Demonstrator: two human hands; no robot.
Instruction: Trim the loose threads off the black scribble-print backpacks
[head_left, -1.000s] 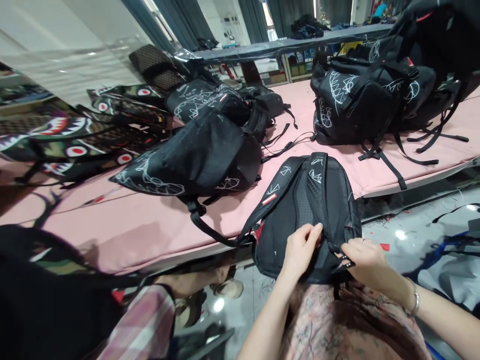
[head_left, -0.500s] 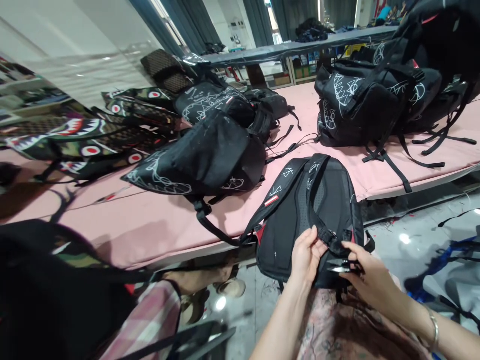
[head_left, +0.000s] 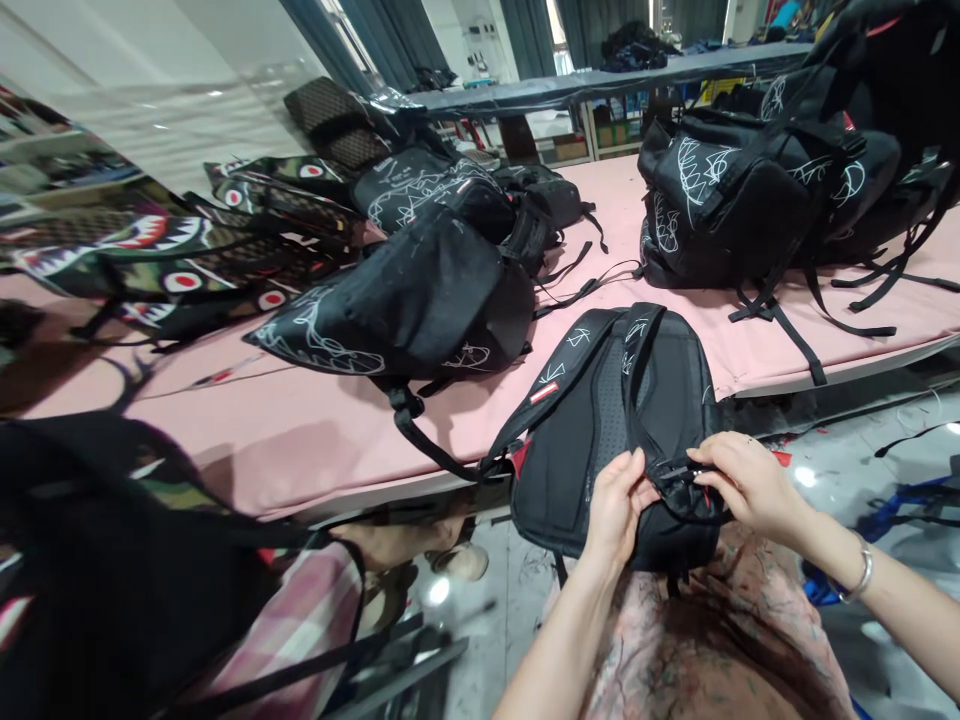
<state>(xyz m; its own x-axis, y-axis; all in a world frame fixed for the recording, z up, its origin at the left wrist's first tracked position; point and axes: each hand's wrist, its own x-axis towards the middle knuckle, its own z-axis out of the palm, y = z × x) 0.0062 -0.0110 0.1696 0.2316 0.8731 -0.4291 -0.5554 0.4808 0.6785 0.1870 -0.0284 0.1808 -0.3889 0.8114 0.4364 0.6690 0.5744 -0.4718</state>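
Sitting higher now, the right hand [head_left: 746,485] is gripping the snips [head_left: 682,473] at the strap [head_left: 637,415], left hand [head_left: 615,505] pinching it; backpack [head_left: 574,470]'s overhanging the pink table [head_left: 315,450]'s edge right of lower center, open pink lying left.

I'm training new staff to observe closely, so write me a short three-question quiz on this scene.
1. Multiple choice: Which of the person's wrists wears the bracelet?
A) left
B) right
C) neither

2. True or false: The left hand and the right hand are both at a black backpack whose shoulder straps face the camera.

3. Fill in the blank: The round eye shapes on the camouflage bags at the left of the picture have ____ centres.

Key: 1. B; 2. true; 3. red.
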